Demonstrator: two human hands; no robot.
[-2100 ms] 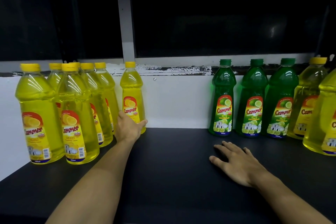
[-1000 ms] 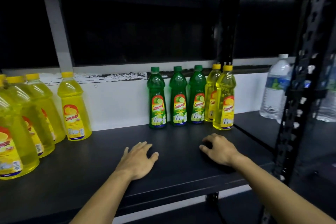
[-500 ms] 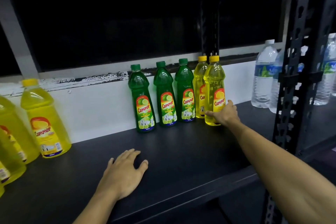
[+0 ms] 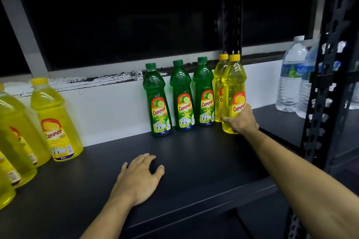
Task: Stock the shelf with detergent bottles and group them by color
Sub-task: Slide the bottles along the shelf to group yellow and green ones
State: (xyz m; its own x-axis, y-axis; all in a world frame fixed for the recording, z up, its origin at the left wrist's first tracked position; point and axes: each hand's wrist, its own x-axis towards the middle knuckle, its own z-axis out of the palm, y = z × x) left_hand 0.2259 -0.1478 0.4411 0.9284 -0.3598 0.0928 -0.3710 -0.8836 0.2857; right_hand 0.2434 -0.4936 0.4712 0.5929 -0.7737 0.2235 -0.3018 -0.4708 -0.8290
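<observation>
Three green detergent bottles [image 4: 182,95] stand in a row against the white back wall of the black shelf [image 4: 194,161]. Right of them stand two yellow bottles, one behind [image 4: 218,77] and one in front [image 4: 233,83]. My right hand [image 4: 241,120] grips the lower part of the front yellow bottle, which stands upright on the shelf. My left hand [image 4: 140,178] rests flat on the shelf, fingers spread, holding nothing. Several yellow bottles [image 4: 54,120] are grouped at the far left.
A black perforated upright post [image 4: 232,11] stands behind the two yellow bottles, and another [image 4: 326,83] at the right front. Clear water bottles [image 4: 291,77] stand on the neighbouring shelf to the right. Bare shelf lies between the yellow group and the green row.
My right hand reached from the shelf to the front yellow bottle on the right and closed round it. The left hand left the yellow group and settled flat on the shelf. The view swung right.
</observation>
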